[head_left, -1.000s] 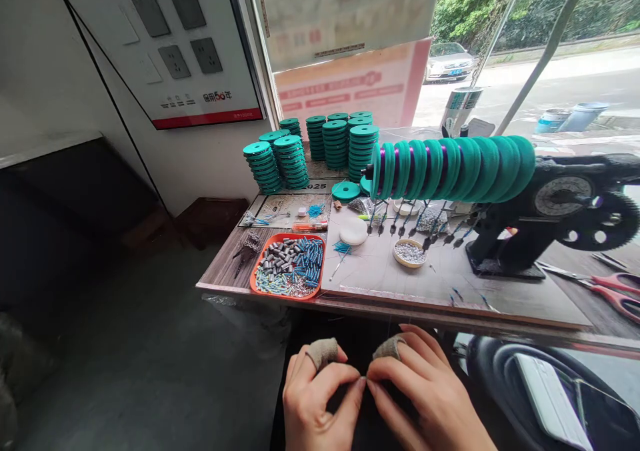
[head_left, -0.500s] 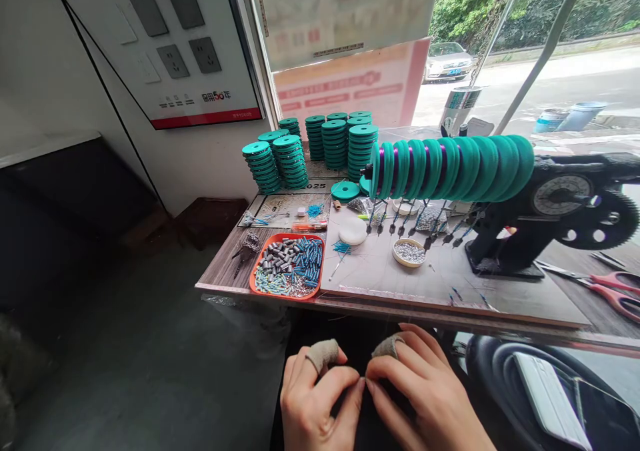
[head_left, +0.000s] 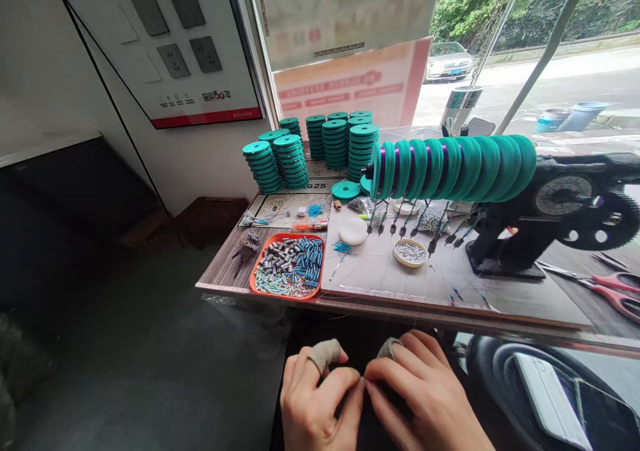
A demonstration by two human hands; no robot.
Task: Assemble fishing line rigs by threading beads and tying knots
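While left hand [head_left: 320, 404] and right hand [head_left: 425, 397] pinch thumb to finger, anything held too small to tell, bench [head_left: 223, 272] edge just beyond, tray [head_left: 286, 296] along it, floor [head_left: 125, 371] stretching leftward

One finger of the left hand [head_left: 320, 394] wears a wrap [head_left: 324, 353] of grey-beige cloth, like a short tube, leaving the fingertip free. The right hand [head_left: 425, 391] has a similar wrap on one finger. Below the counter's [head_left: 225, 269] front edge, the clothing [head_left: 371, 431] is black, its details too dark.
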